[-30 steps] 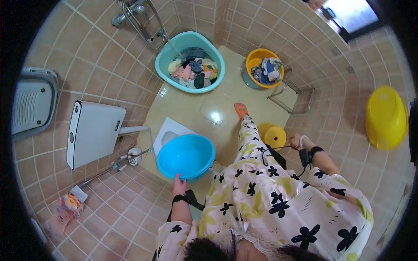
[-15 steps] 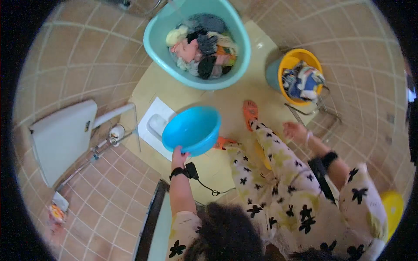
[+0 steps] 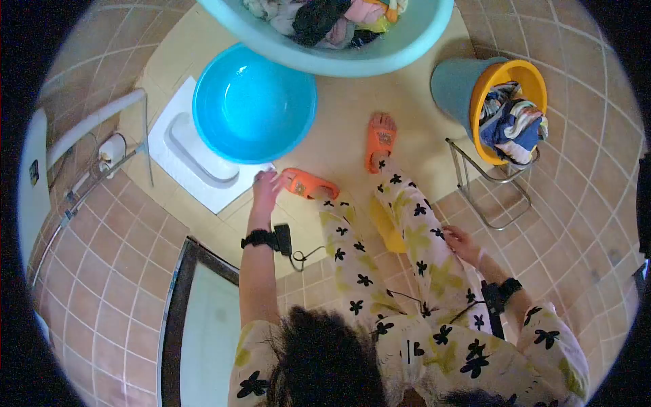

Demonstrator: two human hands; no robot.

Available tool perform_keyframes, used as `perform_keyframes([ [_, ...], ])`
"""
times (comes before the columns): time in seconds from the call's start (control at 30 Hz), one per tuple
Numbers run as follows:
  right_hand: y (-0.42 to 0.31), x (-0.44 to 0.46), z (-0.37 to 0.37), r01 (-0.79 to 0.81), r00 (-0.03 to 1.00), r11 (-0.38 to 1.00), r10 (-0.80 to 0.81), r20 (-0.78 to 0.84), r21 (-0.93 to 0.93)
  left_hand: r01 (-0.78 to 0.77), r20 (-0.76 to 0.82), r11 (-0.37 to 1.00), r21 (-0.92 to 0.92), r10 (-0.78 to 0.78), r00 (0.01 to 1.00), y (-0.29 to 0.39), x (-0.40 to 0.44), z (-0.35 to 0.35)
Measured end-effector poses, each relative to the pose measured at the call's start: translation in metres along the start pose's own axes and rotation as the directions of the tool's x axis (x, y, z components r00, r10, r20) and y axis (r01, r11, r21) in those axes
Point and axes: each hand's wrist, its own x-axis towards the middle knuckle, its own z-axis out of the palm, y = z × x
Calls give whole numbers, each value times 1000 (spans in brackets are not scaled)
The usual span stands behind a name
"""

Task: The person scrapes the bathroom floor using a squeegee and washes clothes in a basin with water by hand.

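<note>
A blue basin (image 3: 254, 105) stands upright on the floor, partly over the white squat toilet (image 3: 173, 169). No clothes show inside it. Just below its near rim is my left hand (image 3: 267, 190), fingers apart and holding nothing, with a small gap to the basin. My right hand (image 3: 462, 245) lies against the thigh of my flowered trousers, near the knee; its fingers look loosely spread and nothing shows in them. Beyond the basin a large teal tub (image 3: 332, 62) holds wet clothes (image 3: 322, 20), cut off by the top of the view.
To the right, a bucket (image 3: 451, 88) with a yellow inner rim, full of clothes (image 3: 514, 125), rests tilted near a metal-legged stool frame (image 3: 489, 197). Orange slippers (image 3: 308, 184) are on my feet. A wall rail (image 3: 102, 122) and paper roll (image 3: 112, 150) are left, a door (image 3: 203, 325) lower left.
My left hand has let go of the basin, which now stands on the floor farther forward. My right hand has come down onto my leg. The view has shifted, with the tub higher up.
</note>
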Motion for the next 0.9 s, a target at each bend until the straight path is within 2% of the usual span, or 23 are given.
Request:
perform_keyframes([
  [0.03,-13,-7,5,92,996,994,-93,-5,-61,-13,-14,969,248,17,1000,-12,-16,-2],
  [0.07,-38,-22,9,89,996,971,-94,-9,-222,-99,120,841,532,41,992,-54,-9,-29],
  [0.1,-39,-28,9,93,995,969,-97,-7,-227,-149,182,754,640,40,983,-76,-41,-30],
  [0.17,-35,-46,12,439,879,724,-468,88,-532,-196,285,616,763,-49,957,-122,-127,-33],
  [0.23,-30,-55,18,443,863,701,-502,54,-559,-356,415,473,806,-24,909,-167,-199,-50],
  [0.27,-30,-58,20,445,843,680,-538,16,-583,-605,580,196,771,174,796,-182,-227,-60],
  [0.3,-34,-59,21,445,843,676,-538,21,-588,-604,578,202,771,177,797,-185,-239,-63],
  [0.33,-41,-58,23,386,900,746,-435,42,-543,-376,389,356,856,39,921,-186,-251,-62],
  [0.37,-50,-59,25,313,944,809,-324,67,-498,-110,192,463,880,-135,972,-177,-263,-54],
  [0.4,-58,-64,27,308,946,809,-318,68,-500,-178,246,344,922,-165,955,-161,-269,-52],
  [0.43,-74,-73,27,285,958,813,-257,125,-508,-175,246,350,920,-169,954,-140,-276,-41],
  [0.47,-88,-81,23,261,964,814,-194,181,-519,-66,264,442,895,-403,876,-122,-282,-31],
  [0.5,-98,-87,15,254,966,812,-184,182,-525,64,297,500,864,-608,737,-110,-289,-25],
  [0.53,-106,-94,5,191,939,787,28,343,-587,73,300,507,859,-614,730,-103,-298,-24],
  [0.57,-112,-102,-3,142,848,745,249,469,-652,-11,385,468,883,-712,587,-97,-306,-27],
  [0.6,-114,-110,-14,146,785,752,308,538,-643,-103,443,444,890,-790,423,-97,-313,-28],
  [0.63,-105,-114,-24,141,781,746,321,536,-651,-95,449,454,886,-789,419,-100,-319,-28],
  [0.7,-78,-121,-48,-428,607,693,696,384,-580,-145,377,351,925,-890,257,-112,-324,-33],
  [0.73,-51,-121,-66,-428,601,685,703,380,-589,-164,350,320,933,-915,202,-118,-324,-37],
  [0.77,-16,-116,-83,-366,636,885,464,616,-289,-179,347,314,932,-917,198,-120,-319,-45],
  [0.83,18,-89,-86,-303,645,952,163,747,54,-178,364,324,929,-887,285,-106,-306,-56],
  [0.87,23,-68,-81,-493,765,869,408,498,45,-174,378,337,925,-851,364,-96,-296,-60],
  [0.9,25,-46,-75,-624,781,764,598,182,167,-167,386,349,922,-801,458,-82,-291,-64],
])
